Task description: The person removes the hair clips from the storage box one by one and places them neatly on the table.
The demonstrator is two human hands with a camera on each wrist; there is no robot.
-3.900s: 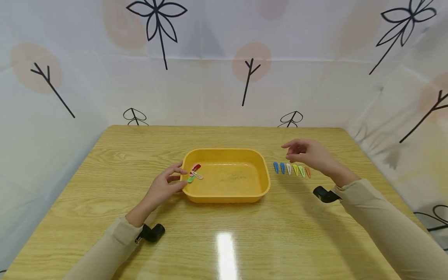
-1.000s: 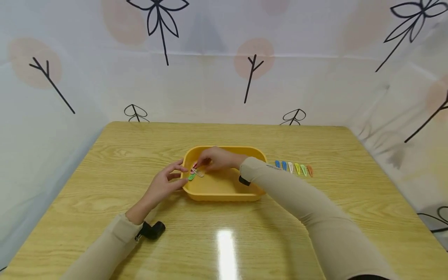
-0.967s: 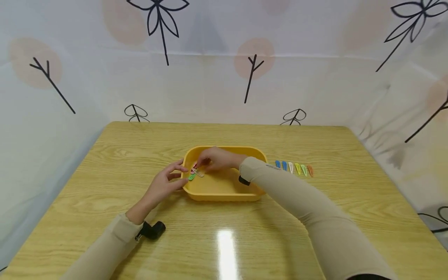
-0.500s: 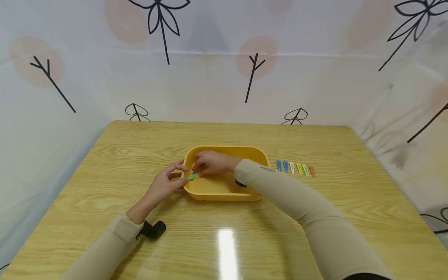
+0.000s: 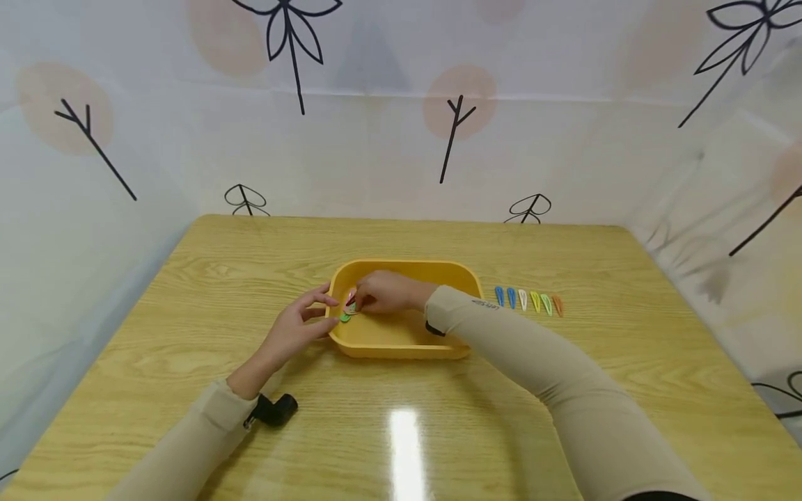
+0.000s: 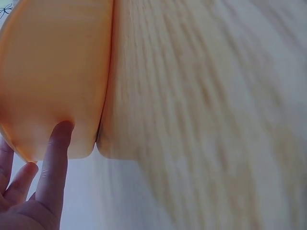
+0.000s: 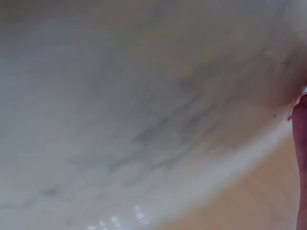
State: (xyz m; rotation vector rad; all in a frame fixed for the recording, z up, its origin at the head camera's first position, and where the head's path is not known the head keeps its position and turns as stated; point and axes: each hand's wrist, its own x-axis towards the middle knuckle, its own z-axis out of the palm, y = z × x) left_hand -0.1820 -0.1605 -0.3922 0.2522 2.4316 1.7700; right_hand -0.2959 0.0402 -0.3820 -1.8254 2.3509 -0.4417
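My left hand (image 5: 299, 323) rests against the left end of a yellow plastic tub (image 5: 401, 352), its fingers spread and nearly straight. The left wrist view shows a fingertip touching the tub's outer wall (image 6: 57, 72). Inside the tub, my right hand (image 5: 390, 291) reaches down at the left side with thumb and fingers together, pinching a dark red snap hair clip (image 5: 351, 301). Beside the fingertips lie a pink hair clip (image 5: 348, 296) and a green hair clip (image 5: 345, 317); a beige one is partly covered. Only a finger's edge (image 7: 301, 158) appears in the right wrist view.
Right of the tub, several hair clips lie in a row on the wooden table (image 5: 564, 390): blue clips (image 5: 511, 298), a white clip (image 5: 523, 300), a yellow clip (image 5: 535, 301), a light green clip (image 5: 547, 305) and an orange clip (image 5: 558, 306). A patterned cloth (image 5: 376, 160) hangs behind.
The right hand has come from above the row of clips into the tub and among the clips there. The red and pink clips have shifted. The left hand stays at the tub's left end.
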